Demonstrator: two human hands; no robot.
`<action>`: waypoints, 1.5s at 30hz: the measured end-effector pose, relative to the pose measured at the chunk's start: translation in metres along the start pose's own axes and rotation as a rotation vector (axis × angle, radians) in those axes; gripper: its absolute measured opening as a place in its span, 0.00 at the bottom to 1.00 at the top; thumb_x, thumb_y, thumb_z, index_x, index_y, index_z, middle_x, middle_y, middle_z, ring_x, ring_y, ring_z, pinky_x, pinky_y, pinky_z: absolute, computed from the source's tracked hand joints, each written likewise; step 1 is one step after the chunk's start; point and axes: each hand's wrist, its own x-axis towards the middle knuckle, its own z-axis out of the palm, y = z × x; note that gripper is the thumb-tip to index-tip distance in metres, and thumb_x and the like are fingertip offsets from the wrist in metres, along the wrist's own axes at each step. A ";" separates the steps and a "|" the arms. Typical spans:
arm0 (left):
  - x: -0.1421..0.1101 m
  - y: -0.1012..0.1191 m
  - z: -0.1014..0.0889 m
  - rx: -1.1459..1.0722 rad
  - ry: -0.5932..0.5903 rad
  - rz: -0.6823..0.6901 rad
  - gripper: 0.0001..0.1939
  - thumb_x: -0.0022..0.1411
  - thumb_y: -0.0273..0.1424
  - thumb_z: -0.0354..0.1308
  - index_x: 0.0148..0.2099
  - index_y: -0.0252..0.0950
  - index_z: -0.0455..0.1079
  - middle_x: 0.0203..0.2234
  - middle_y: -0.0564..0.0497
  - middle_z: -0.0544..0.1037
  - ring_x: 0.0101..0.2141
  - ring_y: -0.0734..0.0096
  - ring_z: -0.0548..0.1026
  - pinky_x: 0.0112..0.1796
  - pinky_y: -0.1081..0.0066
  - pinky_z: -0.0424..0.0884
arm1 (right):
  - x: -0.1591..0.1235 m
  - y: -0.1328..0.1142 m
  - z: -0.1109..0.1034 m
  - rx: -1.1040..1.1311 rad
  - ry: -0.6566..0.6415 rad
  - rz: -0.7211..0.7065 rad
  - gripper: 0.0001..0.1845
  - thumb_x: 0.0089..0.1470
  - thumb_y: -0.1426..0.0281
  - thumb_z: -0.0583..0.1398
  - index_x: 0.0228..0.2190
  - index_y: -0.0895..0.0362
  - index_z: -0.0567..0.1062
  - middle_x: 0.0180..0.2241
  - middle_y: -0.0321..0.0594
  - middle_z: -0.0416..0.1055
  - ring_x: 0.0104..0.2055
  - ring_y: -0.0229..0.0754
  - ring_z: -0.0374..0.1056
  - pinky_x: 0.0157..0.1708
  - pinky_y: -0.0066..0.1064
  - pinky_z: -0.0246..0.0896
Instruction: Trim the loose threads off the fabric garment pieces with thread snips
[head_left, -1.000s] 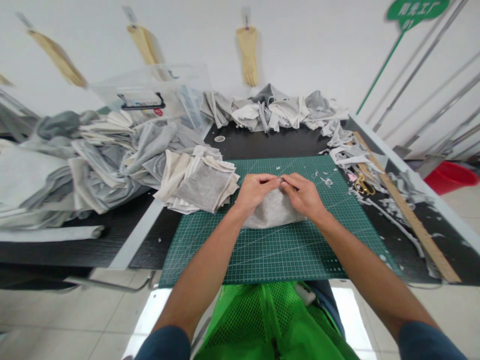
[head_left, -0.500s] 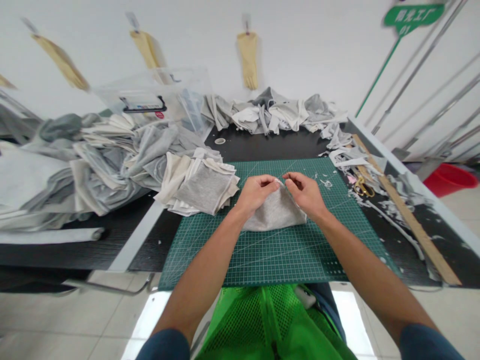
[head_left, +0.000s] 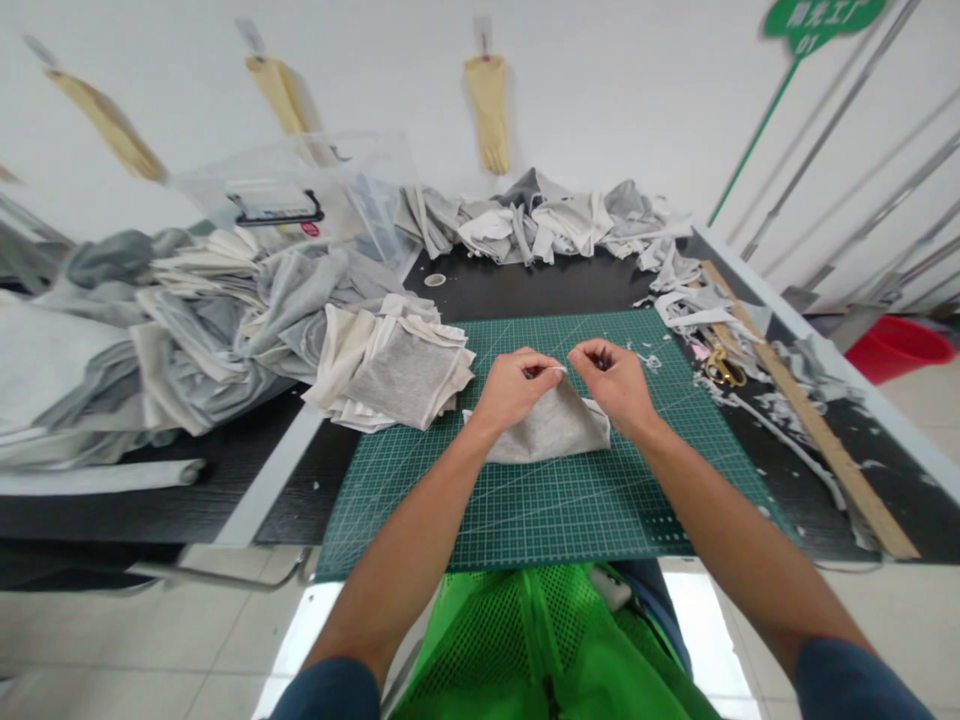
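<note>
A light grey piece of cloth (head_left: 551,425) lies partly raised on a green cutting mat (head_left: 420,500). My left hand (head_left: 519,390) pinches its upper edge between thumb and forefinger, so the fabric slopes up to the fingertips. Just to the right, my right hand (head_left: 616,388) has its thumb and forefinger pressed together, a small gap away from the pinched edge. Whatever may be between those right fingertips is too small to make out. Left of the mat's middle, a stack of cut grey and cream cloth pieces (head_left: 409,375) overlaps the mat.
Heaped fabric (head_left: 225,320) covers the table's left side before a clear plastic box (head_left: 292,190). More scraps (head_left: 540,225) line the back. At right lie gold-handled scissors (head_left: 726,368), a wooden ruler (head_left: 814,420) and trimmings; a red bucket (head_left: 896,348) stands beyond the table.
My right fingertips have drawn slightly away from the cloth's edge, and the right hand is turned a little. My left hand keeps its pinch. The whole view has shifted slightly.
</note>
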 end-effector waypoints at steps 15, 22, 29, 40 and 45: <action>0.004 -0.010 0.001 -0.304 0.052 -0.024 0.08 0.53 0.29 0.69 0.37 0.36 0.78 0.33 0.49 0.81 0.33 0.69 0.77 0.36 0.70 0.70 | 0.006 0.009 -0.008 -0.022 0.046 0.051 0.13 0.54 0.66 0.64 0.42 0.55 0.76 0.34 0.37 0.74 0.26 0.36 0.61 0.28 0.32 0.58; 0.005 -0.014 0.003 -0.331 0.048 0.025 0.08 0.54 0.29 0.68 0.36 0.36 0.73 0.31 0.51 0.79 0.32 0.72 0.75 0.36 0.70 0.70 | -0.003 -0.007 -0.003 0.117 -0.155 0.049 0.14 0.54 0.58 0.68 0.37 0.55 0.81 0.31 0.37 0.76 0.31 0.38 0.65 0.32 0.32 0.58; 0.002 -0.008 0.004 -0.238 -0.008 0.070 0.04 0.51 0.22 0.61 0.29 0.35 0.71 0.33 0.51 0.78 0.34 0.72 0.75 0.36 0.70 0.68 | -0.003 0.001 0.000 0.158 -0.096 0.139 0.15 0.52 0.57 0.70 0.31 0.56 0.80 0.28 0.36 0.74 0.28 0.37 0.62 0.30 0.32 0.56; 0.001 0.000 0.003 -0.486 0.023 -0.056 0.15 0.50 0.32 0.73 0.35 0.36 0.70 0.28 0.53 0.77 0.29 0.75 0.72 0.32 0.73 0.66 | -0.006 -0.008 0.002 0.305 -0.162 0.193 0.17 0.51 0.55 0.71 0.31 0.56 0.78 0.24 0.33 0.67 0.25 0.34 0.55 0.25 0.30 0.48; 0.001 0.002 0.003 -0.492 0.083 -0.078 0.16 0.51 0.31 0.73 0.35 0.36 0.68 0.28 0.54 0.78 0.29 0.76 0.73 0.32 0.73 0.68 | -0.004 -0.003 -0.004 0.272 -0.164 0.173 0.18 0.54 0.54 0.68 0.37 0.54 0.75 0.30 0.35 0.70 0.28 0.36 0.61 0.27 0.30 0.56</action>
